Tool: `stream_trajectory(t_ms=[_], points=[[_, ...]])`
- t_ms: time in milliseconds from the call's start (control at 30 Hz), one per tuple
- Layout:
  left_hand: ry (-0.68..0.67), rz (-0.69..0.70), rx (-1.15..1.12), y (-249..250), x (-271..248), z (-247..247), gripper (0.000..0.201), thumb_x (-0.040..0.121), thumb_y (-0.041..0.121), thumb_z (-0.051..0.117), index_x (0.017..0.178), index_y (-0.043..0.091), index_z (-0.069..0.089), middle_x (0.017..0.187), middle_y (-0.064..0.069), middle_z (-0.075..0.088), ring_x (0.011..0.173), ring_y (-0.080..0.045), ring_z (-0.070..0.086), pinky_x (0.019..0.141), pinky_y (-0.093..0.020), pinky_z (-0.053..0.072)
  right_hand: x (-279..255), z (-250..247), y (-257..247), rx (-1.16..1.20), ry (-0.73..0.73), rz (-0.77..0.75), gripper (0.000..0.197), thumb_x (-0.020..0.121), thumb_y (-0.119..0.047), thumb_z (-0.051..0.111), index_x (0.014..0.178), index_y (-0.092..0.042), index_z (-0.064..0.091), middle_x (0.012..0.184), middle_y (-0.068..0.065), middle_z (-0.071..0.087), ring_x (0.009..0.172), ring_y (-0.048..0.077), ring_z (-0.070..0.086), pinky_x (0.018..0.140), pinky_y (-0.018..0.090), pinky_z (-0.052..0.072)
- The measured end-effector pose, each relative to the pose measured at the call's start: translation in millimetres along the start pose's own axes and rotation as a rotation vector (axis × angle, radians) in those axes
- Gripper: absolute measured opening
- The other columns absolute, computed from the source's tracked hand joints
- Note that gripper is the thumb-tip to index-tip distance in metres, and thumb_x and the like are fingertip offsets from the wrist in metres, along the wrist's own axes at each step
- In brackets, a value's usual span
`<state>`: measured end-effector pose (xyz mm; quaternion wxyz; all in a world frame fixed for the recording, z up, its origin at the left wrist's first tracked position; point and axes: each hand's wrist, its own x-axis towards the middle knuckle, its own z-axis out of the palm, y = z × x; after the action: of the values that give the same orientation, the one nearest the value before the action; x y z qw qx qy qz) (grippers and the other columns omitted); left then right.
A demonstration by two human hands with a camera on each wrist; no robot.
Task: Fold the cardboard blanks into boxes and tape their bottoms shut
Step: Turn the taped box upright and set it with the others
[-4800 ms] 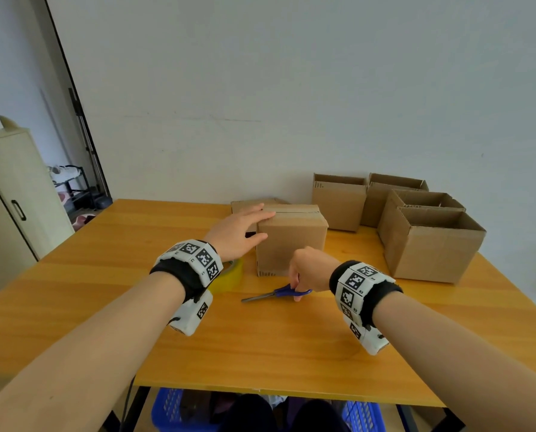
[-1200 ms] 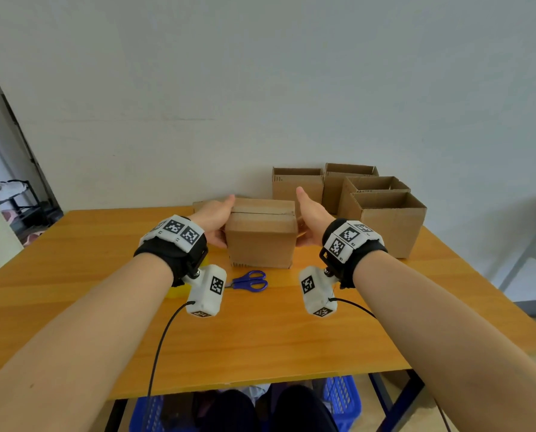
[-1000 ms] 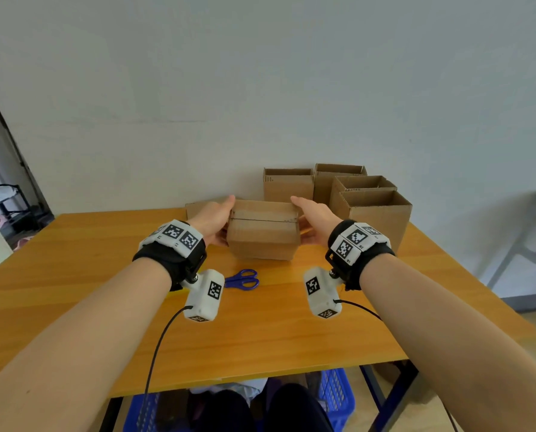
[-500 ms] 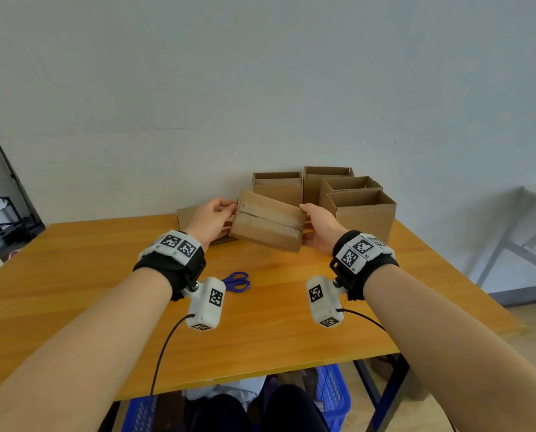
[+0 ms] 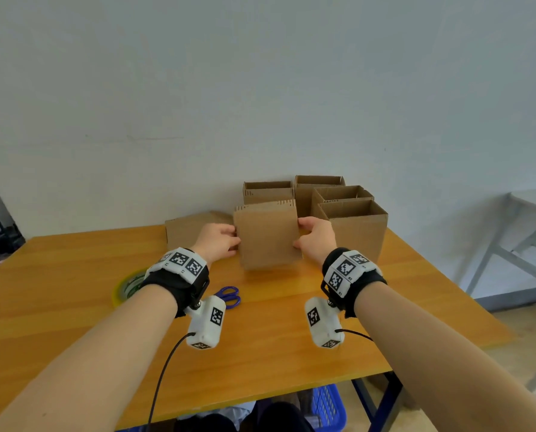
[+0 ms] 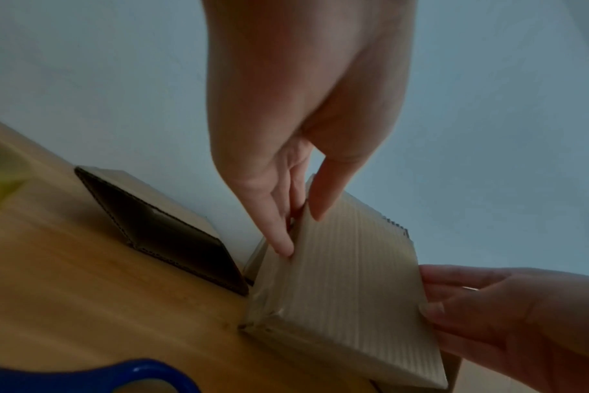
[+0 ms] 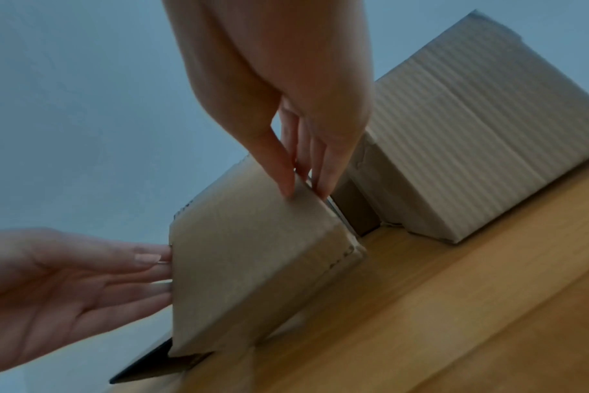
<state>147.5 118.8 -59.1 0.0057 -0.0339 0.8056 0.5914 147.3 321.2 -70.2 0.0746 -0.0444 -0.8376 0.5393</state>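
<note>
2 hands, left hand (image 5: pixel 218 241) and right hand (image 5: pixel 315 241), pinch 1 box (image 5: pixel 268 236); 4 finished boxes (image 5: pixel 355 227) behind

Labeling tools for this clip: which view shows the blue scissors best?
Head view: the blue scissors lie on the table, handles plain, blades hidden behind the left wrist. Left wrist shows one blurred handle loop. Right wrist shows none.

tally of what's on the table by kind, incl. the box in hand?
Open finished boxes at the back: 4
Box held in both hands: 1
Flat cardboard blank: 1
Tape roll: 1
Blue scissors: 1
Total: 8
</note>
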Motion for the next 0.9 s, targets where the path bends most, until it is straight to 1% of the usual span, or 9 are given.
stream_trajectory(t_ms=[67, 167, 333, 433, 500, 567, 667, 833, 900], points=[[-0.016, -0.047, -0.028, -3, 8, 5, 0.042, 0.09, -0.01, 0.051, 0.132, -0.004, 0.047, 0.116, -0.017, 0.06, 0.115, -0.032, 0.056, 0.096, -0.039, 0.049, 7, 3, 1, -0.049, 0.032, 0.009, 0.057, 0.085, 0.005, 0.061, 0.137, -0.014, 0.048, 0.134, 0.007, 0.054, 0.124, 0.024, 0.051, 0.096, 0.032, 0.045], [-0.025, -0.063, -0.072, -8, 21, 9, 0.041, 0.09, -0.009, 0.051, 0.13, -0.001, 0.046, 0.124, -0.018, 0.056, 0.113, -0.029, 0.056, 0.093, -0.036, 0.05, 16, 9, 3, -0.084, 0.017, 0.021, 0.061, 0.085, 0.0, 0.064, 0.14, -0.014, 0.043, 0.136, 0.008, 0.053, 0.126, 0.025, 0.049, 0.098, 0.033, 0.045], [-0.028, -0.044, -0.069, -10, 40, 18, 0.035, 0.092, -0.003, 0.05, 0.127, -0.002, 0.043, 0.119, -0.015, 0.052, 0.115, -0.026, 0.052, 0.102, -0.042, 0.044, 30, 19, 9, -0.112, -0.05, 0.077, 0.078, 0.085, -0.001, 0.065, 0.149, -0.018, 0.024, 0.144, 0.009, 0.043, 0.129, 0.027, 0.045, 0.099, 0.033, 0.044], [-0.029, -0.072, -0.103, -11, 52, 25, 0.007, 0.096, 0.004, 0.046, 0.1, 0.008, 0.05, 0.106, -0.011, 0.049, 0.103, -0.024, 0.05, 0.1, -0.039, 0.044, 34, 21, 10, -0.102, -0.086, 0.105, 0.083, 0.086, 0.0, 0.061, 0.151, -0.02, 0.015, 0.145, 0.009, 0.04, 0.127, 0.027, 0.047, 0.097, 0.033, 0.046], [-0.038, -0.103, -0.148, -10, 57, 28, 0.015, 0.098, 0.007, 0.043, 0.085, 0.012, 0.049, 0.096, -0.01, 0.051, 0.095, -0.024, 0.052, 0.096, -0.039, 0.045, 38, 20, 10, -0.104, -0.107, 0.12, 0.086, 0.087, 0.0, 0.059, 0.153, -0.022, 0.008, 0.146, 0.009, 0.039, 0.126, 0.028, 0.047, 0.094, 0.033, 0.046], [-0.078, -0.116, -0.194, -9, 61, 31, 0.012, 0.101, 0.013, 0.04, 0.1, 0.008, 0.051, 0.115, -0.012, 0.053, 0.113, -0.025, 0.052, 0.096, -0.039, 0.047, 41, 18, 10, -0.119, -0.114, 0.125, 0.086, 0.088, 0.0, 0.058, 0.153, -0.022, 0.004, 0.143, 0.01, 0.041, 0.121, 0.028, 0.05, 0.089, 0.032, 0.047], [-0.127, -0.151, -0.222, -5, 60, 36, 0.033, 0.103, 0.02, 0.036, 0.129, 0.0, 0.042, 0.138, -0.012, 0.044, 0.129, -0.026, 0.044, 0.093, -0.036, 0.047, 43, 14, 11, -0.1, -0.076, 0.153, 0.081, 0.088, 0.0, 0.054, 0.151, -0.02, 0.007, 0.13, 0.012, 0.049, 0.1, 0.024, 0.056, 0.087, 0.034, 0.052], [-0.173, -0.146, -0.247, -4, 57, 45, 0.043, 0.104, 0.027, 0.032, 0.139, 0.003, 0.033, 0.139, -0.011, 0.045, 0.127, -0.018, 0.044, 0.103, -0.036, 0.038, 39, 12, 11, -0.124, -0.087, 0.173, 0.084, 0.091, -0.005, 0.053, 0.152, -0.017, -0.003, 0.126, 0.013, 0.05, 0.094, 0.022, 0.056, 0.084, 0.032, 0.051], [-0.205, -0.14, -0.217, -3, 56, 46, 0.045, 0.104, 0.027, 0.031, 0.142, 0.004, 0.032, 0.142, -0.008, 0.043, 0.131, -0.016, 0.039, 0.106, -0.033, 0.034, 38, 11, 10, -0.129, -0.095, 0.201, 0.085, 0.092, -0.006, 0.052, 0.152, -0.014, -0.008, 0.133, 0.015, 0.046, 0.107, 0.025, 0.055, 0.091, 0.033, 0.048]])
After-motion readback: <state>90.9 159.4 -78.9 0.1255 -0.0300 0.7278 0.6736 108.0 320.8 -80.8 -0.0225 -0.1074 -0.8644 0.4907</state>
